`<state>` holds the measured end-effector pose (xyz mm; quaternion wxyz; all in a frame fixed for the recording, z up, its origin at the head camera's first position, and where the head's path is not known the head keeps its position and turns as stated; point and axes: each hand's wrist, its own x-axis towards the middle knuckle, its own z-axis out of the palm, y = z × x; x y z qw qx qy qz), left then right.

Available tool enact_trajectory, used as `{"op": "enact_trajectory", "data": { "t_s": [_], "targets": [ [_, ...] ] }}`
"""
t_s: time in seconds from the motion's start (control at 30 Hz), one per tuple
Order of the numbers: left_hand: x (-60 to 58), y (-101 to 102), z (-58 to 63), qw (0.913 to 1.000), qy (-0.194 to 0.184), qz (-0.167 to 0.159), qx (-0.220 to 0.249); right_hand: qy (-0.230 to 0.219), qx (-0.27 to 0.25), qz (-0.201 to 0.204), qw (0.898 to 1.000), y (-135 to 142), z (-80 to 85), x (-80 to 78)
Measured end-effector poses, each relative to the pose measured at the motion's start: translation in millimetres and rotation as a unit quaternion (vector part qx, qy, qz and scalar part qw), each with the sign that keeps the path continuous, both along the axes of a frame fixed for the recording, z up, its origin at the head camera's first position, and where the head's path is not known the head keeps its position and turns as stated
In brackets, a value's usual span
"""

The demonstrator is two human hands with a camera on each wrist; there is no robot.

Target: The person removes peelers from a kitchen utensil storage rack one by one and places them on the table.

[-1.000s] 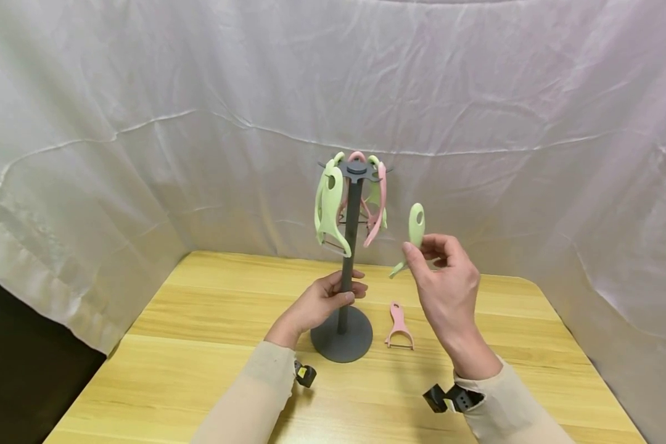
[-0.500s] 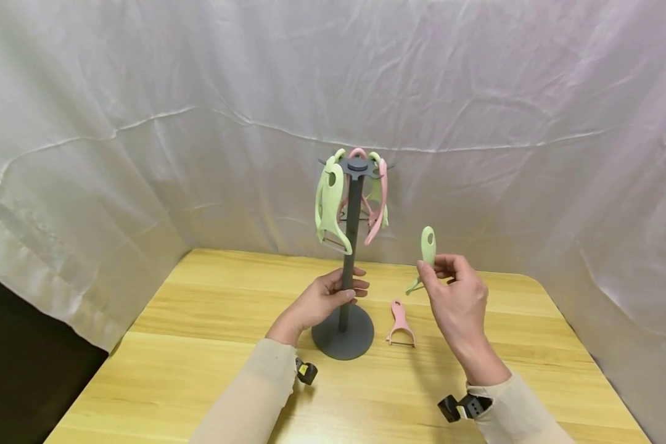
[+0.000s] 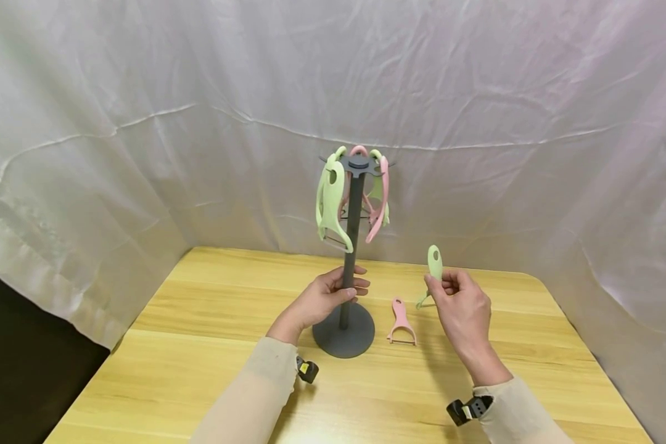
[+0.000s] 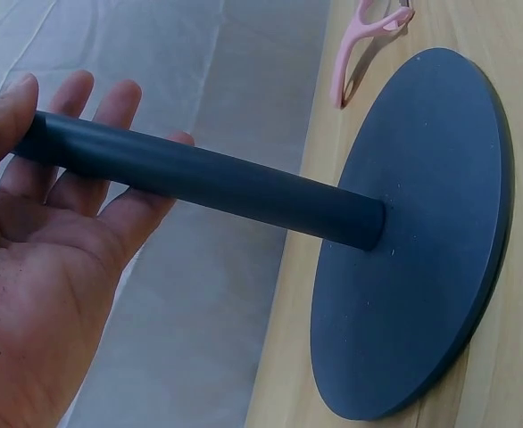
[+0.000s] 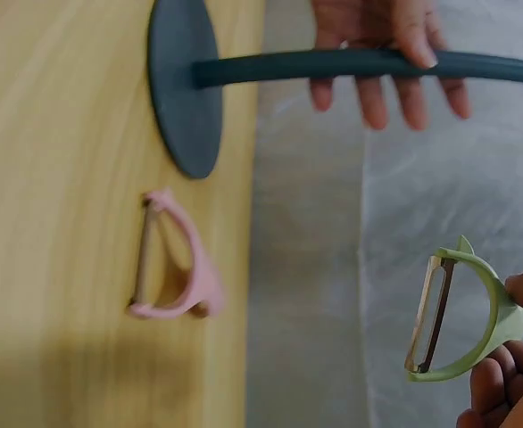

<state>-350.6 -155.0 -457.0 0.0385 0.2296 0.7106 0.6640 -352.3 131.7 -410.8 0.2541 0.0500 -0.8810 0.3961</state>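
A dark grey stand (image 3: 352, 231) rises from a round base on the wooden table. My left hand (image 3: 319, 302) holds its pole low down, thumb in front and fingers behind. In my right hand (image 3: 466, 311) a light green peeler (image 3: 435, 262) is pinched by the handle, blade end down, over the table right of the stand. The right wrist view shows the blade of this green peeler (image 5: 458, 312). Between stand and right hand lies a pink peeler (image 3: 401, 320) flat on the table. Several green peelers (image 3: 332, 203) and pink peelers (image 3: 381, 197) hang from the stand's top hooks.
The wooden table (image 3: 200, 370) ends at the back against a pale cloth curtain (image 3: 255, 185), which also hangs at both sides. A dark area (image 3: 22, 364) lies beyond the table's left edge.
My right hand has lowered the green peeler and carried it a little to the right, away from the stand. The left hand keeps its place on the pole.
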Motion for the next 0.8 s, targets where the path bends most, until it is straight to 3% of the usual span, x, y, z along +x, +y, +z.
{"op": "enact_trajectory", "data": {
  "t_s": [0.37, 0.8],
  "targets": [
    [2.1, 1, 2.1, 1.0000, -0.007, 0.003, 0.002, -0.061, 0.057, -0.003, 0.997, 16, -25.3, -11.6],
    [3.2, 2, 2.7, 0.9999, -0.009, 0.007, 0.000, -0.130, 0.112, 0.002, 0.985, 29, -49.9, -18.5]
  ]
}}
